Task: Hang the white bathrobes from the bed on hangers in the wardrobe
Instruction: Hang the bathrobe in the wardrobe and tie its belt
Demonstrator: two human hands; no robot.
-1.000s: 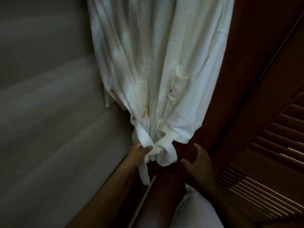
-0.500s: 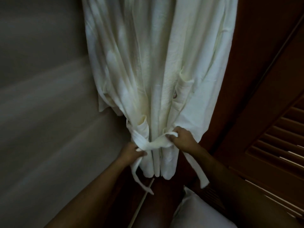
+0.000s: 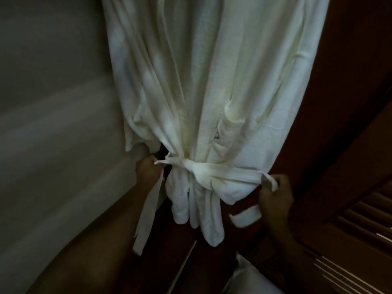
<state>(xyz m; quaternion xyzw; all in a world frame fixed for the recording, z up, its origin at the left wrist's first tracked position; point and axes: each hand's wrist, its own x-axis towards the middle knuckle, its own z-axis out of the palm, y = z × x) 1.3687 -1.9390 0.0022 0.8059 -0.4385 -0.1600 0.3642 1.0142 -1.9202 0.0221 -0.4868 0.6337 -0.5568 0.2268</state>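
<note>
Belt [image 3: 222,174] between left hand [image 3: 148,171], right hand [image 3: 275,197]

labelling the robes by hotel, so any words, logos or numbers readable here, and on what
Nothing can be read.
A small dark emblem on the white bathrobe, at its pocket: too small and blurred to read.
The belt and the louvred door: no writing shows.

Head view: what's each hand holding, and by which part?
Both hold the belt of the bathrobe. The left hand grips the stretch left of the knot, the right hand the stretch to its right.
</note>
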